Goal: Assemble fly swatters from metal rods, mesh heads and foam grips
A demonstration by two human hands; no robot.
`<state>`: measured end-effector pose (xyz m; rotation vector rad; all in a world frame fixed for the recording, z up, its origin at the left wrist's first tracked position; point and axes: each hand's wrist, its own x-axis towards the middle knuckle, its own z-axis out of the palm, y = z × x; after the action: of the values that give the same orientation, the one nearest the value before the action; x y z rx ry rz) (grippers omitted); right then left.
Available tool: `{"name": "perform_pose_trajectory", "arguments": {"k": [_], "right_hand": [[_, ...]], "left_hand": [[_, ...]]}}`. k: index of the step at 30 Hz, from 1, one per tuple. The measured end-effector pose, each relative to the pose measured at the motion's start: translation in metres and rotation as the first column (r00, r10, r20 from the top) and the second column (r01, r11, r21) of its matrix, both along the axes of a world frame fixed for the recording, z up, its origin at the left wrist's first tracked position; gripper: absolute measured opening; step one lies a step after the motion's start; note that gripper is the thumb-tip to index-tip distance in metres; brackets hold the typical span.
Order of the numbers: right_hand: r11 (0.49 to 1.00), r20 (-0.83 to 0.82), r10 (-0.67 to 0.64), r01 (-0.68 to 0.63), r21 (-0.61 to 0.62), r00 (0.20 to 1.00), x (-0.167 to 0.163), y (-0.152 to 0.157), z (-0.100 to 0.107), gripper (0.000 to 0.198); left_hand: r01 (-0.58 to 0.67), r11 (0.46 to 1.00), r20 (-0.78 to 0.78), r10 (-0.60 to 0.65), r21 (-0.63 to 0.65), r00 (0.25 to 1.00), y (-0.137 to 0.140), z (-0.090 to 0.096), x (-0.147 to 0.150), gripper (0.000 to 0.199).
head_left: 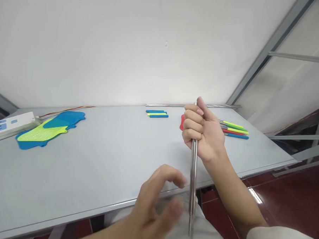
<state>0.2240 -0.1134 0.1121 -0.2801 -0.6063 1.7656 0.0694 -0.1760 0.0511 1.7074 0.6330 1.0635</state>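
My right hand (201,130) is closed around the upper part of a telescopic metal rod (194,163), which hangs upright past the table's front edge and narrows in steps toward its lower end. To the left of the rod, my left hand (158,200) has its thumb and fingers apart in a loose curve, slightly blurred, touching nothing that I can see. Behind my right hand shows part of a red plastic piece (182,123). Right of that hand lies a bunch of metal rods with coloured handles (235,131) in yellow, green, red and blue, their left ends hidden.
Blue and yellow-green fly swatter heads (46,130) overlap at the left, beside a white power strip (12,125). Several blue and yellow handle tubes (157,114) lie at the back. Long thin metal rods (165,105) rest along the wall. A metal frame (268,50) borders the right.
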Motion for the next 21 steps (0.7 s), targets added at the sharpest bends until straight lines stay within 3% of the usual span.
{"name": "perform_pose_trajectory", "arguments": {"k": [1, 2, 3, 4, 5, 6, 12, 21], "right_hand": [[0.999, 0.015, -0.036, 0.036, 0.007, 0.999, 0.000, -0.003, 0.002, 0.032], [0.998, 0.026, -0.065, 0.065, 0.016, 0.998, -0.001, -0.006, 0.004, 0.033], [0.996, 0.034, -0.088, 0.087, 0.026, 0.996, -0.001, -0.009, 0.005, 0.033], [0.994, 0.039, -0.103, 0.102, 0.037, 0.994, -0.002, -0.011, 0.007, 0.034], [0.993, 0.042, -0.113, 0.111, 0.049, 0.993, -0.002, -0.014, 0.008, 0.034], [0.991, 0.041, -0.119, 0.116, 0.062, 0.992, -0.002, -0.016, 0.009, 0.035], [0.985, 0.019, -0.134, 0.131, 0.114, 0.991, -0.002, -0.027, 0.014, 0.036], [0.959, 0.223, -0.283, 0.275, 0.067, 0.933, -0.003, -0.035, 0.020, 0.036]], "left_hand": [[0.059, 0.972, -0.048, -0.071, -0.226, 0.996, -0.003, 0.006, 0.000, 0.027], [0.189, 0.879, -0.037, -0.227, -0.437, 0.973, -0.006, 0.011, 0.001, 0.028], [0.333, 0.757, 0.043, -0.375, -0.563, 0.926, -0.007, 0.015, 0.003, 0.029], [0.400, 0.659, 0.091, -0.451, -0.638, 0.888, -0.008, 0.017, 0.005, 0.029], [0.435, 0.600, 0.136, -0.477, -0.671, 0.868, -0.009, 0.018, 0.007, 0.030], [0.440, 0.578, 0.170, -0.460, -0.687, 0.871, -0.010, 0.019, 0.009, 0.030], [0.411, 0.544, 0.190, -0.416, -0.732, 0.889, -0.011, 0.021, 0.007, 0.032], [0.373, 0.566, 0.136, -0.417, -0.735, 0.899, -0.013, 0.022, 0.003, 0.042]]}}
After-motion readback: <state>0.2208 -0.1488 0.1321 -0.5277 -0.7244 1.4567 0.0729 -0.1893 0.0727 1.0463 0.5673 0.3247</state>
